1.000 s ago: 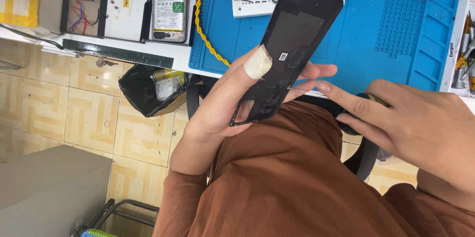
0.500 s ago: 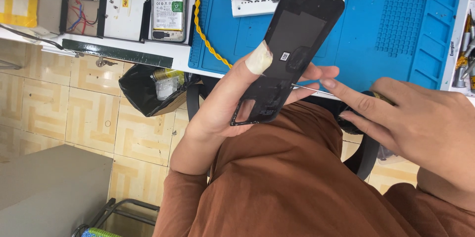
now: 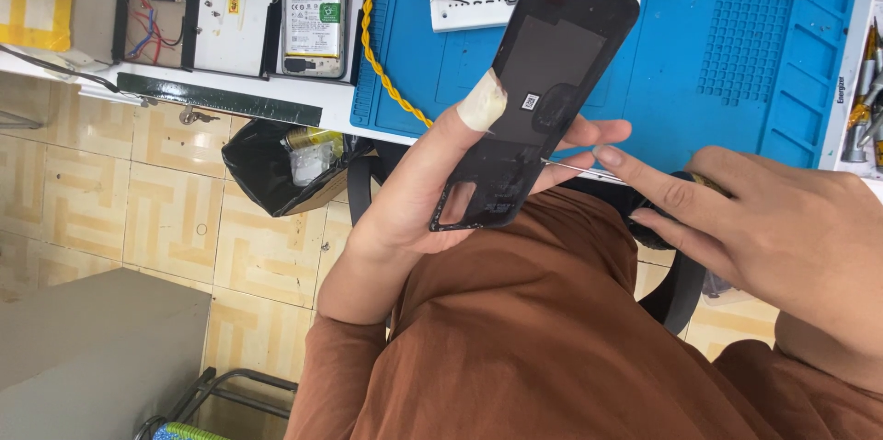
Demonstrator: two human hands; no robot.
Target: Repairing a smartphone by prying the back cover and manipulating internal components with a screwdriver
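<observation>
While the left hand (image 3: 432, 192) grips the black phone back cover (image 3: 538, 95) with its inner side up, thumb taped with a pale bandage and fingers (image 3: 589, 135) wrapped behind the far edge, the right hand (image 3: 754, 219) has brought a thin metal tool (image 3: 575, 164) in against the cover's right edge. Half a second ago the tip was just short of that edge; now it touches it, with the forefinger stretched along the shaft and the other fingers closed round the dark handle. That suggests the picking or scraping at the cover's rim has just begun. The cover itself has hardly moved: it is held in the air above the person's lap, tilted, its top reaching over the front edge of the worktop and the blue mat (image 3: 736, 45). An opened phone (image 3: 313, 8) lies near the worktop's left end, a yellow cable (image 3: 382, 54) beside the mat.
</observation>
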